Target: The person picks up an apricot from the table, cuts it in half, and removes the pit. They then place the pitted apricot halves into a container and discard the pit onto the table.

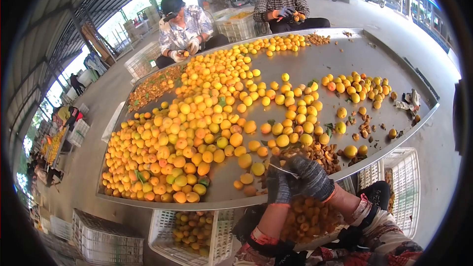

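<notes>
My left hand (278,184), in a grey knit glove, is closed at the near edge of the metal table; whatever lies inside its fingers is hidden. Beside it, my right hand (314,177), gloved the same way, has its fingers closed at one end of a thin, pale metal tool (283,169). That tool reaches leftward across the top of the left hand. Just beyond the hands lie whole yellow-orange apricots (282,140) and a heap of split brownish apricot pieces (327,157). Under my wrists, more split apricots (308,219) fill a container.
The raised rim of the metal table (236,203) runs in front of me. White crates (221,236) stand below it, one holding greenish fruit (194,231). Across the table sit two gloved people (185,27) (281,2) handling fruit. A crumpled cloth (409,101) lies at right.
</notes>
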Tool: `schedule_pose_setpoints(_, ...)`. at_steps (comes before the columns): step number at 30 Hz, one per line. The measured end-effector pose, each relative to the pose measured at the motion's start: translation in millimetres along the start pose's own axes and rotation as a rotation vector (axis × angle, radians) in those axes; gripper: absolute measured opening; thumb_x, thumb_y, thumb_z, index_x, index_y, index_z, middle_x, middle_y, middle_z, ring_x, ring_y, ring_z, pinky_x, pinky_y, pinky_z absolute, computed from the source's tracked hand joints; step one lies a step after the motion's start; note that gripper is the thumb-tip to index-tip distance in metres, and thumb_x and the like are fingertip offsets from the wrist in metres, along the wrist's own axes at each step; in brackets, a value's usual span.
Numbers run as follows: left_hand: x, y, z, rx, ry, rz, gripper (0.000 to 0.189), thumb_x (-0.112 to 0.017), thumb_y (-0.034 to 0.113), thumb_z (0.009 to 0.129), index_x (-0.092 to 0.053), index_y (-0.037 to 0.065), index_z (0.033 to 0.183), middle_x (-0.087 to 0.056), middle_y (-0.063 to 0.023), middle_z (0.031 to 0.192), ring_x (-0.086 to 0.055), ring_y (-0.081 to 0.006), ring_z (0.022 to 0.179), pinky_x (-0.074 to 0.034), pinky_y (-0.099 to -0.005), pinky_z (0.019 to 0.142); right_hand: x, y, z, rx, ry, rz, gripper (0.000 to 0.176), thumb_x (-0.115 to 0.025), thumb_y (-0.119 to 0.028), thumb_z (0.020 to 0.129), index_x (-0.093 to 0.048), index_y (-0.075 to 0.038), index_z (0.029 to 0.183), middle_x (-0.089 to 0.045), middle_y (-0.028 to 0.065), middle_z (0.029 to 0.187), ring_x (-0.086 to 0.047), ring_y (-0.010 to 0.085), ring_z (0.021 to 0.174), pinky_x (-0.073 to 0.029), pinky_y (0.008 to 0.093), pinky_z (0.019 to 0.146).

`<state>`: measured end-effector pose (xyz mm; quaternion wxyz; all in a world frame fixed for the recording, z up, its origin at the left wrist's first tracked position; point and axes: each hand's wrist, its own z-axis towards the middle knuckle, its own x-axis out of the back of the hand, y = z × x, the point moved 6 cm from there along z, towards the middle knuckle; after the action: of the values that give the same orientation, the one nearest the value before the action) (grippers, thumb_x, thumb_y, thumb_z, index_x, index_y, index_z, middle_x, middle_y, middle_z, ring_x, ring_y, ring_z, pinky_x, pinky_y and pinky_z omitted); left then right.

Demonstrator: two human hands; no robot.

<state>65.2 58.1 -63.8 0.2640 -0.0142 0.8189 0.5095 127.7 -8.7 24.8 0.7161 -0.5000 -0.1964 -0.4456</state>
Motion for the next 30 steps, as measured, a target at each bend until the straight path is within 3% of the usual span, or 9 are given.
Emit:
schedule_pose_setpoints(4,13.3,-5.8,7.9,-0.02,0.019,-0.086,0.036,-0.042,0.032,0.092,-0.052,-0.002,0.102,-0.059,-0.0102,0.092,-0.057,-0.0198,0.082,-0.047,-0.03,0.073,11.2,5.9,-1.4,-0.169,0.0,0.436,0.04,-0.069,-0.009,0.071,-0.052,-0.004,0.106,-0.056,0.0096,0.095,-0.057,0.0214,0.089,-0.047,0.0308,0.076)
schedule_pose_setpoints(8,-2.6,12.5,-12.3,-0.568,-0.279,0.647,0.03,-0.047,0.025,0.089,-0.053,0.002,0.108,-0.059,-0.0122,0.098,-0.058,-0.026,0.083,-0.046,-0.0339,0.075,24.6,30.2,-2.0,-0.164,0.113,0.733,0.039,-0.065,-0.005,0.076,-0.05,-0.002,0.112,-0.056,0.0061,0.101,-0.055,0.0156,0.095,-0.046,0.0282,0.08)
schedule_pose_setpoints(10,-16.0,16.4,-33.2,-0.766,-0.491,0.918,0.028,-0.049,0.022,0.088,-0.054,0.004,0.11,-0.059,-0.0124,0.1,-0.058,-0.0273,0.083,-0.046,-0.035,0.073,20.5,61.9,2.9,-0.392,-0.215,0.185,0.041,-0.065,-0.006,0.076,-0.05,-0.002,0.114,-0.057,0.0085,0.103,-0.055,0.0165,0.096,-0.046,0.0297,0.081)
schedule_pose_setpoints(15,-4.5,19.5,-51.8,-1.221,-0.468,1.119,0.027,-0.056,0.016,0.082,-0.057,0.009,0.108,-0.061,-0.0117,0.099,-0.06,-0.0269,0.084,-0.048,-0.0376,0.067,22.7,62.7,17.6,-0.043,-0.18,-0.184,0.029,-0.053,-0.025,0.079,-0.057,-0.013,0.105,-0.059,0.0071,0.101,-0.055,0.0235,0.092,-0.046,0.0329,0.074)
schedule_pose_setpoints(19,6.2,34.4,-43.1,-1.206,-0.366,1.071,0.03,-0.057,0.014,0.08,-0.057,0.009,0.11,-0.06,-0.0121,0.101,-0.06,-0.0265,0.085,-0.048,-0.0352,0.067,-28.4,109.4,49.1,-0.42,-0.23,0.42,0.039,-0.057,-0.027,0.077,-0.053,-0.008,0.111,-0.061,0.0127,0.092,-0.06,0.0234,0.078,-0.048,0.035,0.067)
schedule_pose_setpoints(21,27.6,27.2,-23.1,-0.452,-0.271,0.713,0.028,-0.055,0.015,0.084,-0.056,0.006,0.11,-0.061,-0.0118,0.096,-0.06,-0.0219,0.08,-0.047,-0.0324,0.062,-36.6,68.4,78.7,-0.697,-0.333,0.585,0.038,-0.056,-0.021,0.077,-0.052,-0.01,0.113,-0.059,0.0129,0.099,-0.06,0.025,0.084,-0.048,0.0353,0.07)
schedule_pose_setpoints(25,35.2,49.1,-20.0,-0.154,-0.179,0.218,0.023,-0.05,0.012,0.087,-0.056,0.003,0.106,-0.061,-0.0061,0.086,-0.057,-0.0103,0.071,-0.046,-0.0237,0.058,-78.0,54.3,135.1,-0.071,-0.368,-0.003,0.035,-0.054,-0.014,0.076,-0.055,-0.013,0.111,-0.054,0.0123,0.109,-0.056,0.0295,0.091,-0.048,0.0367,0.072)
schedule_pose_setpoints(28,49.3,71.1,-15.5,-0.637,-0.082,0.486,0.024,-0.046,0.018,0.09,-0.056,0.001,0.104,-0.061,-0.0061,0.081,-0.053,-0.0093,0.056,-0.044,-0.0232,0.049,-69.0,55.1,142.7,0.005,-0.5,-0.057,0.028,-0.054,-0.014,0.076,-0.059,-0.013,0.103,-0.05,0.0122,0.113,-0.054,0.0336,0.095,-0.046,0.0389,0.074)
schedule_pose_setpoints(30,61.3,73.7,-15.5,-0.159,0.003,0.129,0.024,-0.044,0.019,0.089,-0.056,0.001,0.101,-0.061,-0.0077,0.079,-0.05,-0.009,0.047,-0.042,-0.0229,0.045,-44.6,38.2,120.5,0.133,-0.693,-0.138,0.027,-0.057,-0.019,0.075,-0.059,-0.013,0.102,-0.054,0.0124,0.106,-0.055,0.032,0.093,-0.046,0.0385,0.076)
